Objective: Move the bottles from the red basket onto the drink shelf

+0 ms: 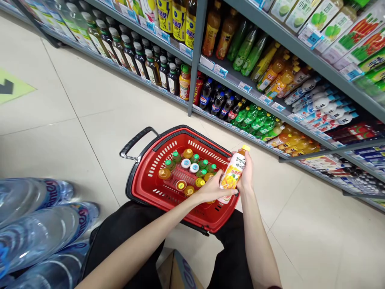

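The left hand (212,188) and the right hand (248,173) are closed together on one juice bottle (232,173), which sits between them. The left hand grips its lower end, while the right hand wraps its right side, with fingertips showing at the far edge. The bottle leans, its yellow cap (246,148) pointing away from the left hand and up beside the right hand's fingers. Its label, white with orange fruit, faces up.

Below both hands is a red basket (144,185); the bottle is above its right end. Just left of the left hand, inside the basket, stand several small bottles: some with green caps (170,164), two with white caps (186,163), others with yellow or orange caps (164,173). Part of a pink-labelled bottle (224,199) shows directly under the left hand. The basket's black handle (136,140) sticks out at the far left, well apart from either hand.

Beyond the hands runs a grey shelf (195,52) of drinks: dark bottles with grey caps (140,60) ahead and to the left, cola bottles (217,102) straight ahead, green bottles (260,122) ahead and slightly right. Large water bottles (39,228) lie far left of the left hand, and a cardboard box (173,269) is on the floor (303,237) nearer the person than the hands.
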A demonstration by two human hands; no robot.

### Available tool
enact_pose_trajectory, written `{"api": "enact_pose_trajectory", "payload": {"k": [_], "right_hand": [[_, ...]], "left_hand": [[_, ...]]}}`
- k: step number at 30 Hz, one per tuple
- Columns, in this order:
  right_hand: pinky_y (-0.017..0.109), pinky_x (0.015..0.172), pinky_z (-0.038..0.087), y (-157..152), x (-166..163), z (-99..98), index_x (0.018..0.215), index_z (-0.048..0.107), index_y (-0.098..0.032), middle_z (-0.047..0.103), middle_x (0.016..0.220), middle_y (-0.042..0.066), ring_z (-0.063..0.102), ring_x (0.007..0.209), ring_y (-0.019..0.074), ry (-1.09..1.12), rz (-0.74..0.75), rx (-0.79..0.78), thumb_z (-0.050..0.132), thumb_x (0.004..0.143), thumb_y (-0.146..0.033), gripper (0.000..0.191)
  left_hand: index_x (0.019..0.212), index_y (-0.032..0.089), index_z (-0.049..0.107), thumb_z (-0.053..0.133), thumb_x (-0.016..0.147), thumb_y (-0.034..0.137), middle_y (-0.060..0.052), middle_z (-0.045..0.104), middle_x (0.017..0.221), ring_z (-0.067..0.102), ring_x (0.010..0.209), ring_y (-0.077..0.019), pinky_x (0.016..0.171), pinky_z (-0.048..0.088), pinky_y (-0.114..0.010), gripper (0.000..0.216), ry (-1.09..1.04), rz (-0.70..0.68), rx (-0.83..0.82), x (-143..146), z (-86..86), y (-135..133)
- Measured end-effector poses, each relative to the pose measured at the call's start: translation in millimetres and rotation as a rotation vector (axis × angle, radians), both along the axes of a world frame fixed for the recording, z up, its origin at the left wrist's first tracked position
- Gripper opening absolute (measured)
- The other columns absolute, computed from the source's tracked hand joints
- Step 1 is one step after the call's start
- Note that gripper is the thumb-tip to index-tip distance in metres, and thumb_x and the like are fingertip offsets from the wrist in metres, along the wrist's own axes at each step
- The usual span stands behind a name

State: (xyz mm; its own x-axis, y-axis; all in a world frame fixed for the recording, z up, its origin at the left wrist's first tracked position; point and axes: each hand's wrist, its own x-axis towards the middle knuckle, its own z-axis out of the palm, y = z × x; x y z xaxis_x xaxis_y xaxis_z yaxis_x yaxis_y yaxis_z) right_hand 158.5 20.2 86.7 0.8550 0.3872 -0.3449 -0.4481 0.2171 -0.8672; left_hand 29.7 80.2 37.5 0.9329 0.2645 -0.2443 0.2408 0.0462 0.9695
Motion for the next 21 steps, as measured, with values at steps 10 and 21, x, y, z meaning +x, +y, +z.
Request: {"api": "enact_pose_trajectory", "payload": {"k": [10,21], "right_hand": [[0.026,0.055,0.059,-2.2,-1.7,2.8,0.099,0.062,-0.020,0.076,0.086,0.000,0.072,0.061,0.0149,0.040,0.032,0.023,0.070,0.082,-0.053,0.037],[0.022,0.057,0.054,-3.3,-5.8,-2.5,0.099,0.071,-0.017,0.070,0.075,-0.004,0.063,0.060,0.0101,-0.132,0.077,-0.187,0.094,0.063,-0.035,0.046]], "left_hand": [[0.120,0.019,0.067,0.063,0.091,0.063,-0.009,0.075,0.116,0.069,0.107,-0.0297,0.093,0.053,-0.039,0.053,-0.066,-0.079,-0.088,1.8,3.7,4.9],[0.113,0.020,0.068,0.064,0.087,0.064,-0.008,0.076,0.102,0.071,0.095,-0.0309,0.082,0.051,-0.036,0.051,0.067,-0.006,0.173,-0.1,7.4,1.2]]}}
